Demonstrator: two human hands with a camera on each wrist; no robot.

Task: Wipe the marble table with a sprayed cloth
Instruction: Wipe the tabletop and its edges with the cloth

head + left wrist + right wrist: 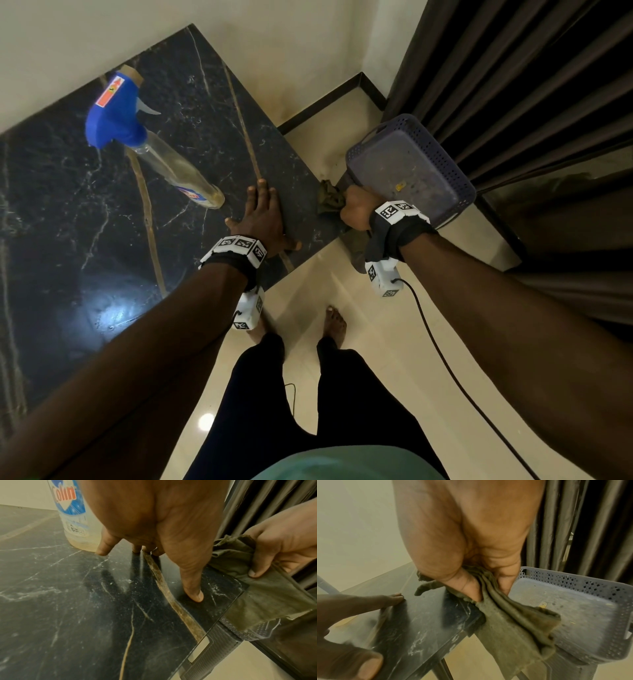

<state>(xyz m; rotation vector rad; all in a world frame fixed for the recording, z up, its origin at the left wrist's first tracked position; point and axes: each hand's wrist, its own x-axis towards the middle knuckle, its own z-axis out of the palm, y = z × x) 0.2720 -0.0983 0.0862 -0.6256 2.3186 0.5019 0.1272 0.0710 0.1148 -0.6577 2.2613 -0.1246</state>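
The black marble table [102,205] with white and brown veins fills the left of the head view. My left hand [262,216] lies flat on it near its right corner, fingers straight and spread [193,592]. At that corner my right hand [356,212] grips a bunched olive-green cloth [330,198], which hangs down past the table's edge [513,626] [267,601]. A clear spray bottle [171,164] with a blue trigger head stands on the table just left of my left hand [75,513].
A grey perforated plastic basket [411,171] sits on a dark stool just right of the table's corner [573,615]. Dark curtains [531,85] hang behind it. A cream wall borders the table's far side. My bare feet [335,322] stand on the beige floor.
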